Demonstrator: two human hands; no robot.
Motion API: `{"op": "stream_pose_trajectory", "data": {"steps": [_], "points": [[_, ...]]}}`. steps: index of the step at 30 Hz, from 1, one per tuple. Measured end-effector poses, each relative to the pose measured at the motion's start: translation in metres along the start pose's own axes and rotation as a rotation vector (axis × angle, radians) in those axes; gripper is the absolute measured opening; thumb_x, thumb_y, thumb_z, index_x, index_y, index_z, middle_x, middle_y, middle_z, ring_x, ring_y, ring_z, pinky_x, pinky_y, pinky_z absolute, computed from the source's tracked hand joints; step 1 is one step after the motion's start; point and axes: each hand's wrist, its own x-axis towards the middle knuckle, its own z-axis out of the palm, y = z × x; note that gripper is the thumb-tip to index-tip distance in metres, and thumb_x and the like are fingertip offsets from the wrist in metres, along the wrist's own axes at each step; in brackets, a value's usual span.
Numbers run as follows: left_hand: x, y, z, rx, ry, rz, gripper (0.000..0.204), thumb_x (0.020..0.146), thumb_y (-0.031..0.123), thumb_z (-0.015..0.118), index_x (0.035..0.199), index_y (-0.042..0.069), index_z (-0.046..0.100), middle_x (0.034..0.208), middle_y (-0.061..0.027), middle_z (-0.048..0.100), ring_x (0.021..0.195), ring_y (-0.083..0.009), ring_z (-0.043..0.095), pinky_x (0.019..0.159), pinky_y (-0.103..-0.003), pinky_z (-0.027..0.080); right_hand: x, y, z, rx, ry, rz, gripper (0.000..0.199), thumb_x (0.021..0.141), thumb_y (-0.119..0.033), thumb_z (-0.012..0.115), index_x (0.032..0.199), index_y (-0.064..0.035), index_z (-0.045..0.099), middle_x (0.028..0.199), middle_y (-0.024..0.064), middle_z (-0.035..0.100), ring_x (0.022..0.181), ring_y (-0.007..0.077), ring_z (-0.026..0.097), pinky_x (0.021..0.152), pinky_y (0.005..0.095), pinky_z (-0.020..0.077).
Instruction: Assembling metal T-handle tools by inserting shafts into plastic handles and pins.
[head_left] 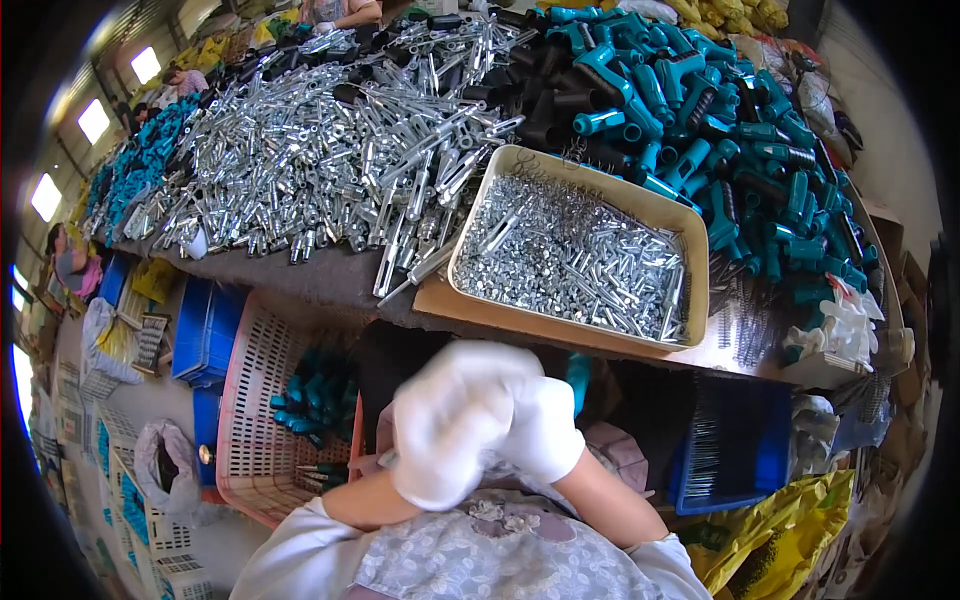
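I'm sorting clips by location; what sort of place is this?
Probably an assembly workshop: heaped silver metal parts, piled teal housings and a tray of small metal pieces suggest it.

Left hand (pixel 450 430): white-gloved, blurred, overlapping our right hand (pixel 546 428); we can't tell what's held
Tray (pixel 697 270): loaded with small metal parts (pixel 580 270) right ahead of us
Metal heap (pixel 300 150): glints to the tray's left
Teal housings (pixel 682 75): piled beyond, rightward
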Motion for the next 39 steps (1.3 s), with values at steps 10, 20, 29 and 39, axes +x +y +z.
{"op": "stream_pose_trajectory", "data": {"steps": [10,20,29,39], "points": [[0.003,0.026,0.002,0.145,-0.069,0.026,0.025,0.095,0.014,0.062,0.107,-0.008,0.060,0.083,-0.0103,0.062,0.074,-0.0144,0.059,0.067,-0.027,0.047,0.001,-0.003,-0.010,0.164,-0.070,0.081,0.019,0.073,-0.018,0.077,0.090,-0.0135,0.069,0.077,0.0105,0.069,0.071,0.0324,0.068,0.060,0.0354,0.0537],[0.029,0.016,-0.009,-0.064,-0.200,-0.067,0.045,0.095,0.033,0.066,0.110,-0.009,0.061,0.081,-0.0094,0.063,0.070,-0.0157,0.060,0.065,-0.029,0.049,0.005,-0.020,-0.026,0.373,-0.284,0.314,0.022,0.075,-0.005,0.068,0.097,-0.0083,0.068,0.079,0.0111,0.070,0.070,0.0292,0.070,0.064,0.0344,0.0547],[0.036,0.012,-0.006,-0.560,-0.839,-0.011,0.022,0.088,0.009,0.069,0.089,-0.013,0.069,0.069,-0.0100,0.066,0.057,-0.0131,0.057,0.060,-0.026,0.046,0.010,0.002,-0.022,0.986,-0.753,-0.103,0.017,0.080,-0.015,0.078,0.089,-0.0041,0.070,0.078,0.0019,0.068,0.071,0.0134,0.063,0.066,0.0316,0.0522],[0.012,-0.012,-0.010,-0.498,-0.983,0.052,0.028,0.091,0.007,0.062,0.114,-0.007,0.068,0.072,-0.0084,0.065,0.058,-0.0146,0.058,0.058,-0.029,0.045,-0.003,0.040,0.001,1.071,-1.222,-0.235,0.026,0.081,-0.014,0.080,0.104,-0.0044,0.072,0.100,0.0103,0.071,0.092,0.0158,0.065,0.077,0.0341,0.0517]]}}
